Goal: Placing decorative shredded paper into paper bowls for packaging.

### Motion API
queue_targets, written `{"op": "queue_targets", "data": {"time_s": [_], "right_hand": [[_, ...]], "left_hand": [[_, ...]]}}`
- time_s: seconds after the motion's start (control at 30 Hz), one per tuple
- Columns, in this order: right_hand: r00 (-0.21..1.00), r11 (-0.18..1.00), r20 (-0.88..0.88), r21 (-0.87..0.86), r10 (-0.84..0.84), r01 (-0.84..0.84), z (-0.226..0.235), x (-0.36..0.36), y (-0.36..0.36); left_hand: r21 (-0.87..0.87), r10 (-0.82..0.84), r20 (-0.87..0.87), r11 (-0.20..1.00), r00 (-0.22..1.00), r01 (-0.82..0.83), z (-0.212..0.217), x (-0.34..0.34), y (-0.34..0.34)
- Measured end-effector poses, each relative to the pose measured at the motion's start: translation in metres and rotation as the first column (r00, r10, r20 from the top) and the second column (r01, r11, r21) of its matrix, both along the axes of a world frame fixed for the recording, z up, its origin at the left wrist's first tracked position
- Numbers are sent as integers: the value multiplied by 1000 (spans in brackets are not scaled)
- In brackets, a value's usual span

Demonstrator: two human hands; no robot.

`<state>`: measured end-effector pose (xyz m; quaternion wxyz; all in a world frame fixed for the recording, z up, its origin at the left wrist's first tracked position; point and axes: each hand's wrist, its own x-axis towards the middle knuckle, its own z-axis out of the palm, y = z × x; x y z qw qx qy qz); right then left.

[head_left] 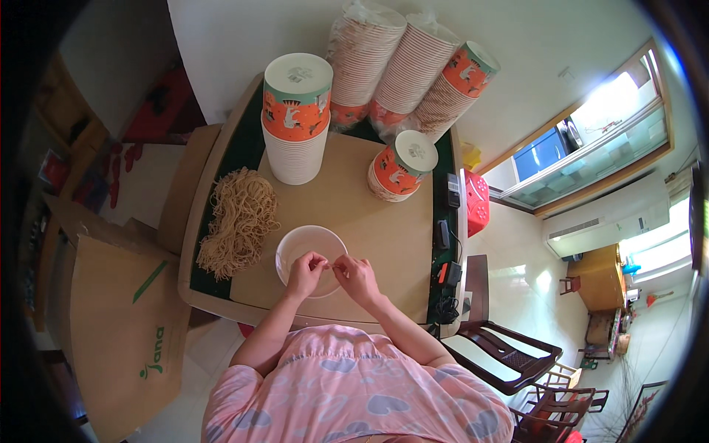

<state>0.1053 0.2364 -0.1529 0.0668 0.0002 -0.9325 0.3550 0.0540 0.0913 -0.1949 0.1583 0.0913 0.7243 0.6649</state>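
Observation:
A white round tub [289, 242] stands open side up near the front of the table. Above its right part, my left hand [307, 274] and my right hand [357, 278] are close together, fingertips almost meeting. Both are closed in a pinch. Whatever is between the fingers is too small to make out. Left of the tub lies a tangled heap of tan string [238, 221]. Behind it rises a tall upside-down stack of paper tubs [297, 122], the top one orange and green. A shorter upside-down stack [399, 166] stands to the right.
Several tall stacks of paper tubs [367, 55], some in clear plastic, lean along the wall. Black adapters and cables [445, 275] line the table's right edge. A big cardboard box [122, 325] stands on the left, a dark wooden chair [509, 354] on the right.

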Motion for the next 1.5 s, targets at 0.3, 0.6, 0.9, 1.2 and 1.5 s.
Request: {"op": "queue_targets", "data": {"time_s": [0.3,0.6,0.9,1.2,1.5], "right_hand": [[998,1000,-58,7,12,-11,1,3,1],[995,1000,-98,14,-3,5,3,5,2],[987,999,-155,4,46,-46,1,5,4],[993,1000,-116,-22,16,-19,-2,5,5],[986,981,-117,-164,-122,102,13,3,4]], "left_hand": [[13,-47,93,999,995,46,12,2,2],[-77,-1,-117,997,993,-8,8,2,5],[-357,-82,-493,927,866,-115,14,4,14],[-444,-89,-408,889,909,-113,16,3,16],[-204,-70,-263,979,962,15,59,7,16]]}}
